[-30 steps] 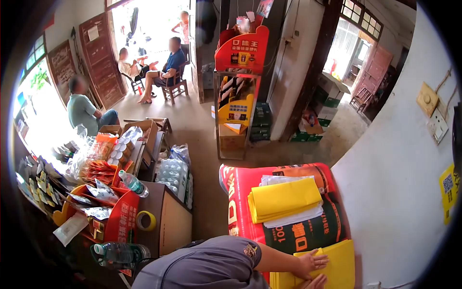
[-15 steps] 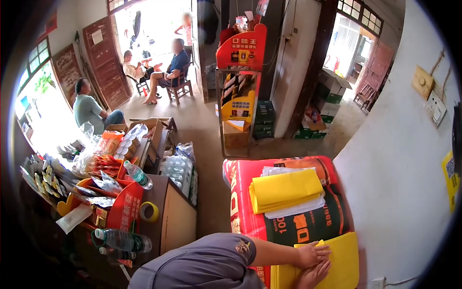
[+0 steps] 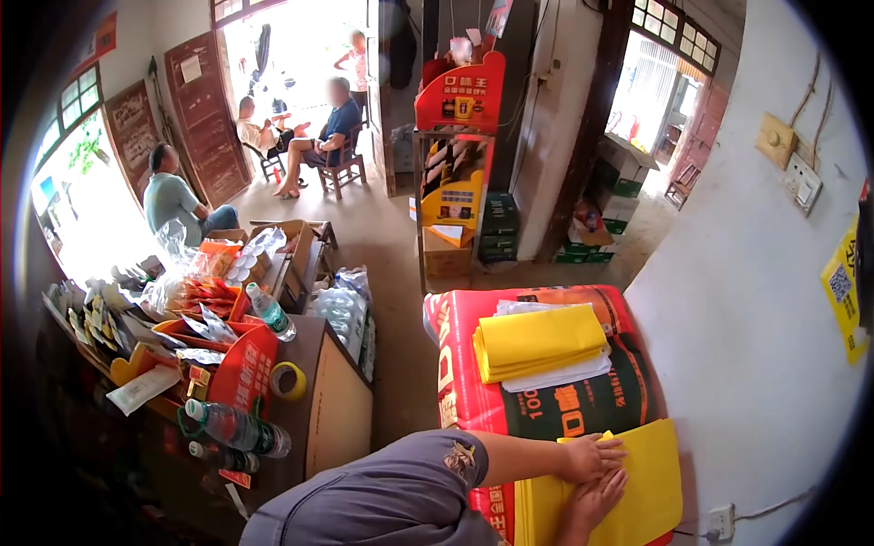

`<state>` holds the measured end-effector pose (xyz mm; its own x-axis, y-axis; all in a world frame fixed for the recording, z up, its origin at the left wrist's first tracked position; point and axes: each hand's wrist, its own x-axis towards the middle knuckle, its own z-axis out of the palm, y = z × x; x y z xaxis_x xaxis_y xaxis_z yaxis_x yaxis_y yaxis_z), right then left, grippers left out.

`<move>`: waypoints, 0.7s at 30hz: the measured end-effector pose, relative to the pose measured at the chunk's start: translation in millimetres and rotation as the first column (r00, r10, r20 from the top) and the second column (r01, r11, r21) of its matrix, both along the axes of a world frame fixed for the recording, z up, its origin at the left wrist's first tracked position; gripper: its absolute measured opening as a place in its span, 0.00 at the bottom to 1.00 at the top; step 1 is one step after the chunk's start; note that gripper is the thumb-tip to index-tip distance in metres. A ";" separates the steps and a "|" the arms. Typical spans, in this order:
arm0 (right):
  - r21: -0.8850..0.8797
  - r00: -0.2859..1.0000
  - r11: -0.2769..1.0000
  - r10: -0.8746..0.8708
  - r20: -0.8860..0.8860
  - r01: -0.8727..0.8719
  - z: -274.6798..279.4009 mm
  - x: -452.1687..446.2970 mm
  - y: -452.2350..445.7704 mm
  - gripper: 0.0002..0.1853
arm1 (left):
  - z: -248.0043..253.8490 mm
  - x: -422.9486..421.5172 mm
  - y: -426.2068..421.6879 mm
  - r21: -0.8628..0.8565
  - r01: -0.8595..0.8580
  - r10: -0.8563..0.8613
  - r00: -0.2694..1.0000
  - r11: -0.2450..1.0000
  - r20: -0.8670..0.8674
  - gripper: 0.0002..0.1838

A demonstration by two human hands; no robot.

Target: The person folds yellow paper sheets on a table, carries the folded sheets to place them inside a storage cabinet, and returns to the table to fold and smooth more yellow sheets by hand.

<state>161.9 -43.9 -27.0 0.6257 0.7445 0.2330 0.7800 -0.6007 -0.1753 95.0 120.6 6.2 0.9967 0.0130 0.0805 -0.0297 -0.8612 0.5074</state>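
A yellow folded sheet (image 3: 651,473), cloth-like, lies on the near end of a red and dark green printed sack stack (image 3: 469,400). My left hand (image 3: 590,458) reaches in from the left and rests flat on the sheet, fingers stretched out. Just below it, my right hand (image 3: 596,499) also lies flat on the yellow sheet, its fingertips close to the left hand. Neither hand grips anything that I can see. Farther up the sacks, a second folded yellow bundle (image 3: 542,341) sits on white sheets (image 3: 574,375).
To the left stands a brown counter (image 3: 341,391) with water bottles (image 3: 237,428), a yellow tape roll (image 3: 289,381) and packets. A white wall (image 3: 719,300) borders the sacks on the right. A display rack (image 3: 451,182) and several seated or standing people are farther back.
The whole view has shifted slightly, with the sacks and yellow sheets sitting a little higher in the picture. Both hands stay on the near sheet; more of the right wrist shows.
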 end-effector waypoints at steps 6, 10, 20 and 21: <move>-0.080 0.999 0.996 -0.027 0.016 0.029 15.8 -12.5 -17.4 0.39 | -2.4 -1.0 0.7 -0.032 0.005 -0.006 1.000 0.999 -0.003 0.34; -0.116 0.997 0.990 -0.076 0.014 0.077 31.9 -25.6 -34.5 0.43 | -0.7 -1.3 -0.4 -0.021 -0.003 0.002 1.000 1.000 -0.029 0.38; 0.050 0.988 0.995 -0.087 0.132 0.081 27.5 -26.1 -111.0 0.45 | -6.3 -2.4 0.9 0.016 -0.110 0.111 0.992 0.994 -0.066 0.47; 0.085 0.984 0.992 -0.105 0.145 0.094 23.7 -25.2 -115.6 0.45 | -2.2 -5.8 2.2 0.006 -0.163 0.163 0.983 0.987 -0.087 0.50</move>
